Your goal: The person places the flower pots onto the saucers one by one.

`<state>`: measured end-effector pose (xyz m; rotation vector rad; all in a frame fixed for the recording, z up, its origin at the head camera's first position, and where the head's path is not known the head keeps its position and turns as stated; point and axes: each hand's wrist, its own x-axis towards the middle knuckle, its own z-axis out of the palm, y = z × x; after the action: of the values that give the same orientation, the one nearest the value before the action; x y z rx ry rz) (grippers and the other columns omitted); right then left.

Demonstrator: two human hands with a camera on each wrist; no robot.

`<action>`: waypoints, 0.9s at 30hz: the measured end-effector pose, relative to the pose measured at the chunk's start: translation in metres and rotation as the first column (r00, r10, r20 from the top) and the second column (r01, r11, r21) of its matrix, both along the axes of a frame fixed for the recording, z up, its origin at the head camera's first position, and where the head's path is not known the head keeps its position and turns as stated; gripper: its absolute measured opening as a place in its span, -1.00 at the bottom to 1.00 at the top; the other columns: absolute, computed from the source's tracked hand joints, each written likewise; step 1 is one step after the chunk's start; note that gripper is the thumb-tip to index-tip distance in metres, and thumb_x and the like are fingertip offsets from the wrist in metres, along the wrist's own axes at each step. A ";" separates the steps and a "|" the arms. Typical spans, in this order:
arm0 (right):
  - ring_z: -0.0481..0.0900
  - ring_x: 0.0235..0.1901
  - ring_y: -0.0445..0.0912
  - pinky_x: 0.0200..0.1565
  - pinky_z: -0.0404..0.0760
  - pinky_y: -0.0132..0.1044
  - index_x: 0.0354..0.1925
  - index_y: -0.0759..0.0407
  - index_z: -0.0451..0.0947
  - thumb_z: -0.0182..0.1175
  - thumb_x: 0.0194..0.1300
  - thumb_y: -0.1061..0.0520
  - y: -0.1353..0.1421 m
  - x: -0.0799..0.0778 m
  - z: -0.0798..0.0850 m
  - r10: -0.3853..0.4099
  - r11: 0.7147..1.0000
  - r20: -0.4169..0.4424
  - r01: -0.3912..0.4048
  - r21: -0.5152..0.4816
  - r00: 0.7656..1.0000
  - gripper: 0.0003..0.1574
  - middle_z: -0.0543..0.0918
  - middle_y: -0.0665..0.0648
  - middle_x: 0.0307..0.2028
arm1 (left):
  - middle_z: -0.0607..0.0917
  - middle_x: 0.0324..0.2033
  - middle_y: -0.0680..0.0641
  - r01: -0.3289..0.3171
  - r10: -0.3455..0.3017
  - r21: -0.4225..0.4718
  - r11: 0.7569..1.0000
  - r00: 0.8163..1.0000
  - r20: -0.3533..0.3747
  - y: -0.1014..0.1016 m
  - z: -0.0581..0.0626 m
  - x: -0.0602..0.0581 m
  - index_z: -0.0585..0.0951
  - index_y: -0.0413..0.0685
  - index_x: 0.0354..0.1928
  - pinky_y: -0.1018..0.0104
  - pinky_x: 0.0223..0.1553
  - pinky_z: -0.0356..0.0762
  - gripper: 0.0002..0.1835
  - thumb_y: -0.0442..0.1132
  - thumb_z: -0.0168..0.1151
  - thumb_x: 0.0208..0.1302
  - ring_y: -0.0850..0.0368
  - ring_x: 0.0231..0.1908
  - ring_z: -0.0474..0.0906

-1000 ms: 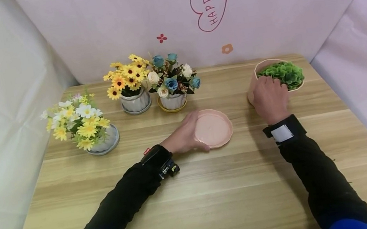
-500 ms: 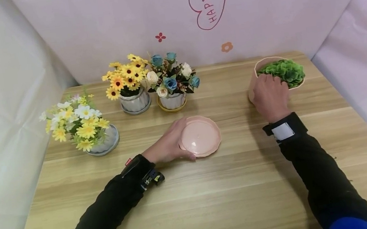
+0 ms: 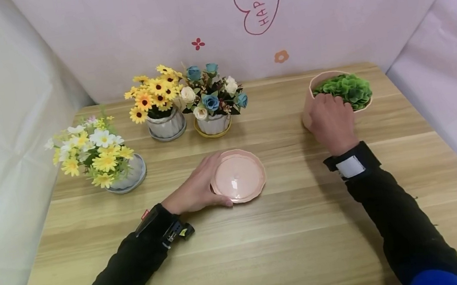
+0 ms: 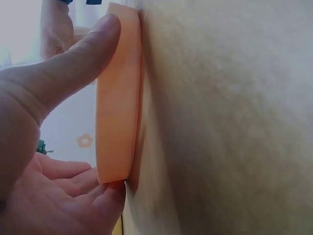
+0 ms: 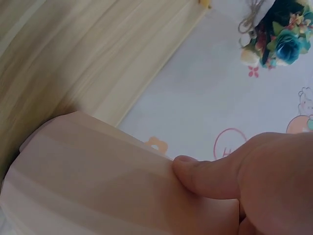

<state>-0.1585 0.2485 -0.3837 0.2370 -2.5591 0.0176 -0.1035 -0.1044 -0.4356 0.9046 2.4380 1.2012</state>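
Observation:
In the head view my left hand [image 3: 195, 187] holds a round pink plant saucer [image 3: 238, 177] by its left edge, near the middle of the table. Thumb and fingers span the rim of the saucer [image 4: 116, 103] in the left wrist view, where it is at or just above the wood. Over on the right, my right hand [image 3: 333, 121] grips the near-left rim of a pink flowerpot [image 3: 308, 107]. A bushy green plant [image 3: 348, 90] fills that pot. In the right wrist view my thumb presses the outer wall of the pot [image 5: 98, 171]; its fingers are mostly hidden.
Along the back left stand a pot of yellow sunflowers [image 3: 157, 94] and a pot of blue and white roses [image 3: 211, 100], each on a saucer. Further left is a pot of white and yellow daisies [image 3: 104, 154]. Printed cloth [image 3: 132, 35] hangs behind the wooden table [image 3: 269, 252].
My left hand has drawn the pink saucer left and towards me. The pink flowerpot has shifted slightly left, with my right hand staying on its rim.

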 end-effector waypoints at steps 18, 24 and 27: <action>0.27 -0.72 0.17 -0.61 -0.03 -0.22 -0.60 0.21 0.10 -0.14 0.54 0.39 -0.031 0.017 0.001 0.106 0.991 -0.119 -0.096 0.089 0.987 -0.50 0.14 0.17 -0.67 | 0.20 0.61 -0.23 0.000 0.000 -0.015 1.000 1.000 0.022 -0.010 0.004 0.006 0.11 -0.17 0.65 -0.18 0.64 0.14 0.32 -0.07 0.77 -0.06 -0.16 0.61 0.12; 0.36 -0.65 0.23 -0.63 0.18 -0.12 -0.55 0.35 0.31 -0.05 0.54 0.36 -0.039 0.023 0.001 0.137 0.988 -0.022 -0.135 0.069 0.990 -0.58 0.33 0.26 -0.64 | 0.21 0.60 -0.25 0.002 -0.002 -0.013 1.000 1.000 0.017 -0.010 0.003 0.006 0.13 -0.21 0.64 -0.21 0.64 0.14 0.30 -0.09 0.77 -0.06 -0.18 0.60 0.14; 0.41 -0.61 0.26 -0.61 0.29 -0.06 -0.52 0.37 0.34 0.08 0.50 0.35 -0.042 0.025 0.001 0.154 0.986 0.011 -0.154 0.059 0.988 -0.63 0.41 0.31 -0.61 | 0.20 0.61 -0.26 -0.004 0.004 -0.024 1.000 1.000 0.026 -0.010 0.004 0.006 0.11 -0.21 0.65 -0.19 0.65 0.14 0.32 -0.08 0.77 -0.06 -0.17 0.61 0.13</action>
<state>-0.1331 0.2065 -0.3831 0.4580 -2.5442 -0.0004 -0.0976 -0.1147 -0.4317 0.8724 2.4292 1.1758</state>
